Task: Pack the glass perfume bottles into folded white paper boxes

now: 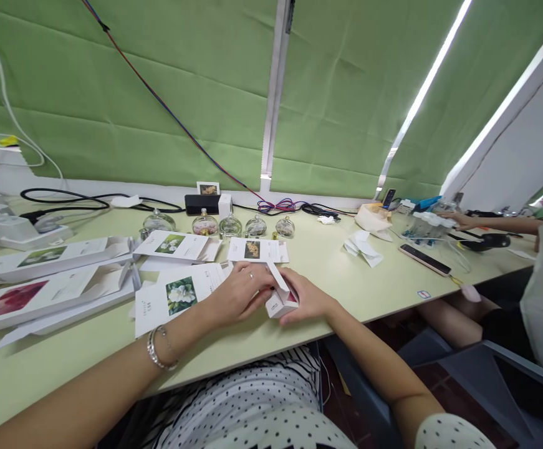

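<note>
A small white carton (pixel 278 307) with a dark pink patch on its side is between my hands, near the table's front edge. Its end flap stands up. My right hand (pixel 307 296) wraps round the carton from the right. My left hand (pixel 240 292), with a ring and a bracelet, has its fingers bent against the raised flap from the left. Beside the left wrist lies a flat white carton with a white flower picture (pixel 181 294). Just beyond the hands is another carton with a yellow flower picture (pixel 252 249). The carton's inside is mostly hidden.
Several round glass bottles (pixel 230 226) stand in a row behind the cartons. Long white boxes (pixel 51 293) lie at the left. Crumpled paper (pixel 363 248) and a phone (pixel 424 259) lie to the right, where another person's arm (pixel 495 221) reaches over the table.
</note>
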Demonstrator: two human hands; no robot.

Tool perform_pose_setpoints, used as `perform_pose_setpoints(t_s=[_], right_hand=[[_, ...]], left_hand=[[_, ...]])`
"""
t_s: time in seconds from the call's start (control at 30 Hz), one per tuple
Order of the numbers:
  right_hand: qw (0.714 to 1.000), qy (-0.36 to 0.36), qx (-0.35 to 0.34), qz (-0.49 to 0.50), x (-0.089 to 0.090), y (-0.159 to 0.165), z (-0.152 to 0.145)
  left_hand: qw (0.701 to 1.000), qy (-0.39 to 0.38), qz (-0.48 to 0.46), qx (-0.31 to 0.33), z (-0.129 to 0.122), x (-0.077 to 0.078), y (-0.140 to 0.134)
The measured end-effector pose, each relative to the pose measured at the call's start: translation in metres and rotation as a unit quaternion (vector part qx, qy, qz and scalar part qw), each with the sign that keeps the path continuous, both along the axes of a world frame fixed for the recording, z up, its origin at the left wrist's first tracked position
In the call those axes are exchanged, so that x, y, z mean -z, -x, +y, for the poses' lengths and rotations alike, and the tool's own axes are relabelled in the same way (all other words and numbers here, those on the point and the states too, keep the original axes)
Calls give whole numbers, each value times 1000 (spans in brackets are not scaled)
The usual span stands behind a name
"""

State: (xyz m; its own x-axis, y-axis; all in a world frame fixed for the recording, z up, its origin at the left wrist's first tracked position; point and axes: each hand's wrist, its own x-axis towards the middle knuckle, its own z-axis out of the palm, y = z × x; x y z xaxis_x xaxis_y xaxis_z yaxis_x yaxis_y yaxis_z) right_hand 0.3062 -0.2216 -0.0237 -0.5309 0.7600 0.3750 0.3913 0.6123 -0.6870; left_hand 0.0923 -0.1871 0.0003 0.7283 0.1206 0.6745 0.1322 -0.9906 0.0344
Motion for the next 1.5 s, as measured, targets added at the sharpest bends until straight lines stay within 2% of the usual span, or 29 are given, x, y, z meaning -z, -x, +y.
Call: perform_pose_setpoints(t_s=[0.3,0.57,0.67,0.77,0.87,0.93,1.07,1.13,1.23,1.33,1.43,1.5], right_hand=[[1000,5,0,3,-2,-3,-1],[998,-1,-28,-51,-7,-9,2],[994,-1,-21,-107,-10,-21,6],[977,8,-6,-213,-15,-40,10],[955,30,32,-295,-21,-69,10],[937,55,85,-335,-23,-92,7],[882,128,246,-381,-25,-131,-3],[880,138,260,-372,-23,-137,-7],[891,134,250,-354,-21,-128,-12],[900,92,266,-333,-21,-101,-17],[936,51,178,-301,-20,-68,-22],[944,42,145,-293,-17,-50,-24]], left_hand=[[996,-77,31,-31,7,-3,3],[991,-76,114,15,12,-9,5],[986,-84,141,29,10,-6,0],[980,-89,172,41,12,-1,-6],[973,-100,207,34,16,5,-8],[970,-89,227,24,17,7,-6],[970,1,240,-22,12,3,2],[966,41,252,-52,7,0,4],[953,84,266,-119,1,-2,1],[939,98,269,-190,-1,4,-8],[940,70,263,-206,-1,15,-18],[942,47,260,-208,-1,21,-23]])
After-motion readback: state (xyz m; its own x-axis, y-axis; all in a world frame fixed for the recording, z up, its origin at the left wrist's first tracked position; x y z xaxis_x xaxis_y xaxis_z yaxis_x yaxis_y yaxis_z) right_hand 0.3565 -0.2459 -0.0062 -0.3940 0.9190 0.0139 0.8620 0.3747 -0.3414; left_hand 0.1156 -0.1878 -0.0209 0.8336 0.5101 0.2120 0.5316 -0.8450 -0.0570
